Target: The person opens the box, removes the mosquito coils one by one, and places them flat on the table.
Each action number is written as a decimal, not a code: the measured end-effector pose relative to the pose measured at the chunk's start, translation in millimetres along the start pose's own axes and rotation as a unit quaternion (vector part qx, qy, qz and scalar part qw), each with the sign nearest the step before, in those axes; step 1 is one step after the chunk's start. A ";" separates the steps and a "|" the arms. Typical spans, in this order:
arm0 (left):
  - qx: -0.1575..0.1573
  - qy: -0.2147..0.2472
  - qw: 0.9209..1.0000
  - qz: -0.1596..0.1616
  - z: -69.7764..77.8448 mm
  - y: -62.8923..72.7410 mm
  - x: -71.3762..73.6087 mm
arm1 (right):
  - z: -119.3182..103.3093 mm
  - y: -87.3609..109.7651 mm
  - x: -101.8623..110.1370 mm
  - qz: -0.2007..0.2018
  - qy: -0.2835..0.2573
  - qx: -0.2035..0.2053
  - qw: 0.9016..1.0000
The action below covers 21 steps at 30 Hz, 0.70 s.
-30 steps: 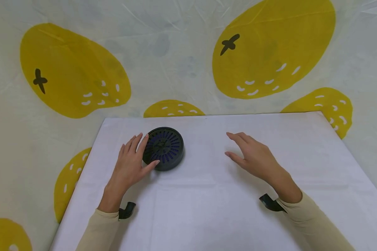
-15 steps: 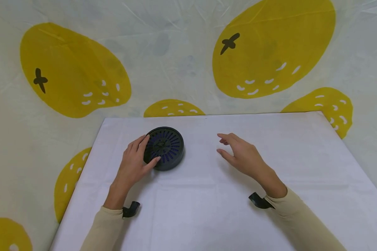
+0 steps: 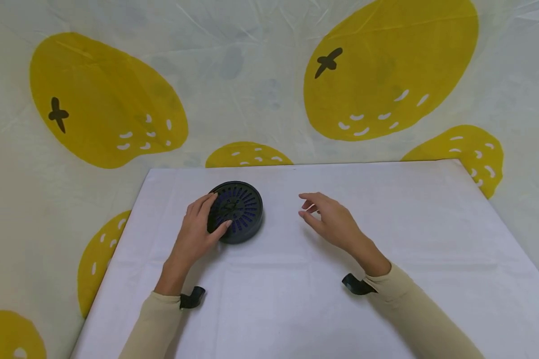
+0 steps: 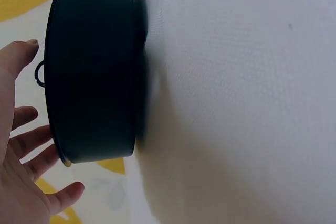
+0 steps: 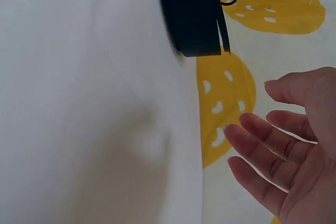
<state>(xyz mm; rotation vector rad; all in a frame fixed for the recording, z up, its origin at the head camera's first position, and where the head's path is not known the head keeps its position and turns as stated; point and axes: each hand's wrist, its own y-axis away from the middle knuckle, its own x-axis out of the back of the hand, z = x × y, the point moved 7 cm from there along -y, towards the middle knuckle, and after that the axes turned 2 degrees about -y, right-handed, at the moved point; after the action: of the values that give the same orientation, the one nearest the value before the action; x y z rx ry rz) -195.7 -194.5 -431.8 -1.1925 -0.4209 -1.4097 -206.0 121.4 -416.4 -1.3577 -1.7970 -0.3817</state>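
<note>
Head view: the round black tin [image 3: 247, 227] sits on the white table [image 3: 269, 304]. The left hand [image 3: 195, 230] is nearer, over the tin's left edge, thumb and fingers apart; I can't tell if it touches. The right hand [image 3: 334, 219], loose and holding nothing, is right of the tin.

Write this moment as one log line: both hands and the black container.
container: on white table | left hand: at its left, contact unclear | right hand: empty, apart from it
</note>
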 end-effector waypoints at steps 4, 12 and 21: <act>-0.015 0.024 0.999 0.016 2.4 -2.4 -1.3 | 3.8 -5.2 -6.1 0.004 -0.063 -0.024 0.998; -0.004 0.064 0.998 0.009 -2.4 -8.0 -9.8 | 5.0 -17.7 -23.5 -0.014 -0.131 -0.047 0.990; -0.002 0.095 0.995 0.040 -4.6 -10.6 -12.8 | -1.3 -29.4 -44.7 -0.044 -0.174 -0.070 0.981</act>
<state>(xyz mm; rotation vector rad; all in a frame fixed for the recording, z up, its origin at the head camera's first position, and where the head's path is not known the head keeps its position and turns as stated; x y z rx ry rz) -209.6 -188.8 -440.3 -1.0549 -0.2350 -1.4396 -228.8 80.8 -442.7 -1.5181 -2.1582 -0.3384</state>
